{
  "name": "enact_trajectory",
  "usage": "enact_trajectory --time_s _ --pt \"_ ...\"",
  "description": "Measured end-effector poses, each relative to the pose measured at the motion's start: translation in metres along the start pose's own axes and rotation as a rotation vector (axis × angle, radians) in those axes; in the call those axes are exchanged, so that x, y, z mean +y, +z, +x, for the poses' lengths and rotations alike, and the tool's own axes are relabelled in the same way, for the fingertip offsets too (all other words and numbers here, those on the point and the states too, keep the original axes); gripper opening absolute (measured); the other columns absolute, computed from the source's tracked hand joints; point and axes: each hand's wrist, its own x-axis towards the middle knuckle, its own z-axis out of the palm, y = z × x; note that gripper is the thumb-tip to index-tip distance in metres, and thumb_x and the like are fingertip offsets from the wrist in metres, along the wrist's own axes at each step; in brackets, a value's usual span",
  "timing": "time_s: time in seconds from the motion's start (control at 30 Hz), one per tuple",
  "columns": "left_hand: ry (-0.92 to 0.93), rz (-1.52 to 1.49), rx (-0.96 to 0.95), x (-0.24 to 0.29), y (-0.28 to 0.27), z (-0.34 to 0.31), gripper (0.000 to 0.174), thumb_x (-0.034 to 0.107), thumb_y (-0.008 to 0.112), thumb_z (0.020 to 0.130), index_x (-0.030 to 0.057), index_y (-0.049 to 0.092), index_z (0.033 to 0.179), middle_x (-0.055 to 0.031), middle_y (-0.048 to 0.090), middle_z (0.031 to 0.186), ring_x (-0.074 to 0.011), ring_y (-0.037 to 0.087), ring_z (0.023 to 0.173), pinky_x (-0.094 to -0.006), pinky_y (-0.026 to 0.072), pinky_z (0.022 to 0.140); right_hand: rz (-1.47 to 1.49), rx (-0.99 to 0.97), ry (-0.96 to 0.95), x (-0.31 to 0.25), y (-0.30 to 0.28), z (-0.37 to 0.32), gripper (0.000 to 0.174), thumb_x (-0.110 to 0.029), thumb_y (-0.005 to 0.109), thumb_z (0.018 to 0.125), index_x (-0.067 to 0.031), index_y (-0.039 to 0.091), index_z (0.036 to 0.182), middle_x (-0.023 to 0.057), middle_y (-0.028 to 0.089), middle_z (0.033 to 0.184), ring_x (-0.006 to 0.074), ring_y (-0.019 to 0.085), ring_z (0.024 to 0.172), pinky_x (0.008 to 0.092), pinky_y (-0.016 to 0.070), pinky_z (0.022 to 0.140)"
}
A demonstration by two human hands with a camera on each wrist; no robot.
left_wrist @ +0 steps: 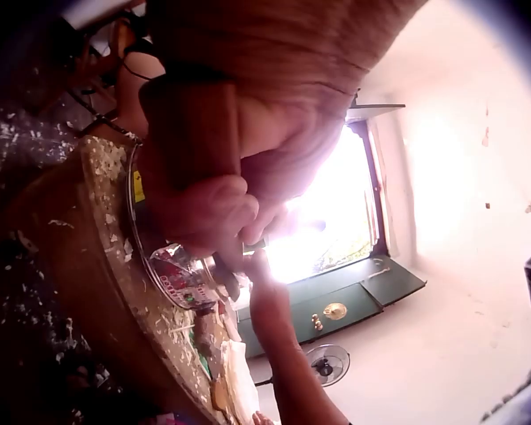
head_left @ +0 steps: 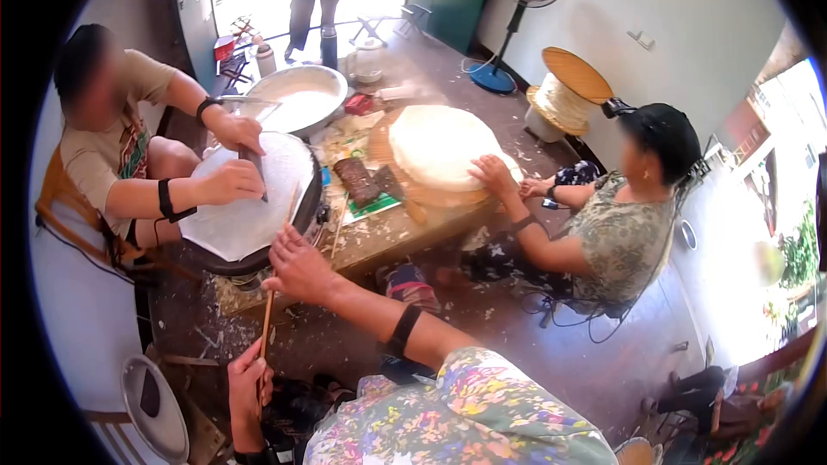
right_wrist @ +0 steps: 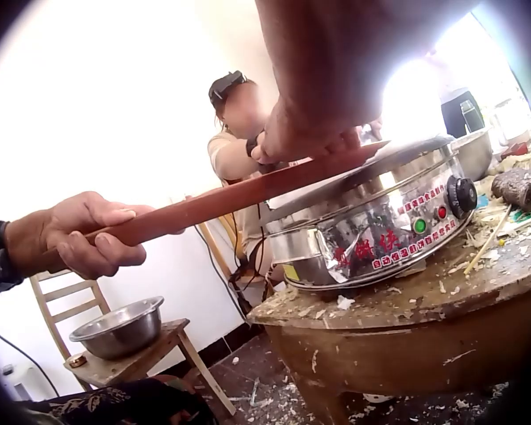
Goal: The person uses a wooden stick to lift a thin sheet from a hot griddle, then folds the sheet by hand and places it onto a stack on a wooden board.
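A long flat wooden stick (right_wrist: 248,190) reaches from my lap to a round electric griddle (right_wrist: 380,239). My left hand (head_left: 248,375) grips its near end, thumb and fingers curled round it in the right wrist view. Farther along, my right hand (head_left: 301,267) lies over the stick with its fingers fairly straight, close to the griddle's rim. The stick's far end overlaps a thin white sheet (head_left: 224,224) on the griddle. Across from me a seated person's two hands (head_left: 233,176) hold a flat scraper (head_left: 256,174) at the sheet's edge.
A basin of white batter (head_left: 297,99) stands behind the griddle. On the crumb-strewn table (right_wrist: 407,328) are dark brown blocks (head_left: 357,181) and a stack of pale round sheets (head_left: 444,146). Another person (head_left: 620,215) sits at the right. A metal bowl (right_wrist: 119,328) rests on a stool.
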Motion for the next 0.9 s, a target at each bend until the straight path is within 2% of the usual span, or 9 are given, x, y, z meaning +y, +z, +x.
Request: enact_trajectory --time_s 0.1,0.13,0.37,0.43,0.53,0.63,0.73,0.83,0.9 --pt "-0.010 -0.199 0.061 -0.016 0.002 -0.012 0.049 0.009 0.051 0.095 0.0007 0.045 0.144 -0.0050 0.054 0.064 -0.0086 0.042 0.037 -0.0219 0.0319 0.032 0.056 0.173 -0.037 -0.014 -0.008 -0.007 0.074 -0.054 0.055 0.088 0.0114 0.057 0.122 0.0275 0.052 0.136 0.0374 0.040 0.137 0.0486 0.0176 0.120" --pt "-0.008 -0.233 0.041 -0.014 0.005 -0.015 0.050 0.010 0.052 0.095 0.0013 0.044 0.144 -0.0057 0.054 0.066 -0.0083 0.042 0.037 -0.0216 0.0322 0.032 0.070 0.152 -0.027 -0.018 -0.014 -0.008 0.075 -0.052 0.057 0.087 0.0105 0.053 0.128 0.0266 0.046 0.143 0.0365 0.035 0.141 0.0482 0.0155 0.121" --pt "0.024 -0.008 0.097 0.025 0.016 0.003 0.050 0.009 0.055 0.093 0.0034 0.048 0.143 0.0007 0.050 0.065 -0.0056 0.039 0.039 -0.0204 0.0305 0.035 0.203 0.113 0.020 -0.026 -0.012 -0.007 0.079 -0.049 0.060 0.088 0.0085 0.043 0.140 0.0264 0.034 0.152 0.0358 0.024 0.147 0.0487 0.0142 0.120" --pt "0.033 0.045 0.103 0.030 0.014 0.019 0.050 0.010 0.056 0.093 0.0041 0.049 0.142 0.0026 0.050 0.066 -0.0040 0.039 0.041 -0.0202 0.0307 0.036 0.138 0.098 0.028 -0.016 0.005 0.001 0.080 -0.053 0.054 0.091 0.0085 0.042 0.140 0.0265 0.031 0.154 0.0362 0.023 0.147 0.0472 0.0145 0.121" --pt "0.122 0.321 0.140 0.024 0.003 0.047 0.052 0.008 0.058 0.091 0.0076 0.050 0.143 -0.0017 0.056 0.067 -0.0117 0.051 0.044 -0.0259 0.0382 0.041 0.089 0.053 0.036 -0.004 0.018 0.013 0.080 -0.055 0.050 0.093 0.0091 0.041 0.141 0.0266 0.031 0.154 0.0363 0.023 0.147 0.0471 0.0147 0.121" --pt "0.719 0.976 0.293 0.018 -0.003 0.067 0.052 0.008 0.059 0.089 0.0094 0.052 0.141 -0.0126 0.060 0.067 -0.0291 0.063 0.056 -0.0376 0.0487 0.052 0.066 -0.035 0.039 0.001 0.017 0.022 0.082 -0.058 0.045 0.095 0.0093 0.040 0.142 0.0271 0.031 0.154 0.0366 0.023 0.147 0.0464 0.0146 0.121" --pt "0.586 1.309 0.482 0.034 0.014 0.064 0.050 0.010 0.061 0.086 0.0091 0.056 0.136 -0.0223 0.062 0.073 -0.0420 0.064 0.073 -0.0472 0.0519 0.066 -0.004 -0.087 0.034 0.005 0.020 0.041 0.083 -0.059 0.042 0.095 0.0087 0.040 0.143 0.0260 0.032 0.154 0.0349 0.023 0.147 0.0451 0.0142 0.121" --pt "0.492 1.472 0.658 0.036 0.033 0.069 0.041 0.013 0.062 0.086 0.0052 0.060 0.127 -0.0232 0.064 0.077 -0.0411 0.064 0.072 -0.0489 0.0518 0.067 0.016 -0.013 -0.004 0.009 0.030 0.057 0.085 -0.061 0.040 0.094 0.0080 0.040 0.143 0.0244 0.032 0.154 0.0327 0.025 0.147 0.0441 0.0138 0.122" --pt "0.485 1.399 0.586 0.019 0.015 0.069 0.038 0.012 0.061 0.087 0.0032 0.059 0.123 -0.0184 0.065 0.080 -0.0335 0.066 0.065 -0.0437 0.0522 0.059 0.039 -0.013 -0.067 0.009 0.030 0.057 0.080 -0.059 0.046 0.092 0.0065 0.046 0.138 0.0225 0.041 0.149 0.0319 0.030 0.145 0.0440 0.0151 0.122"
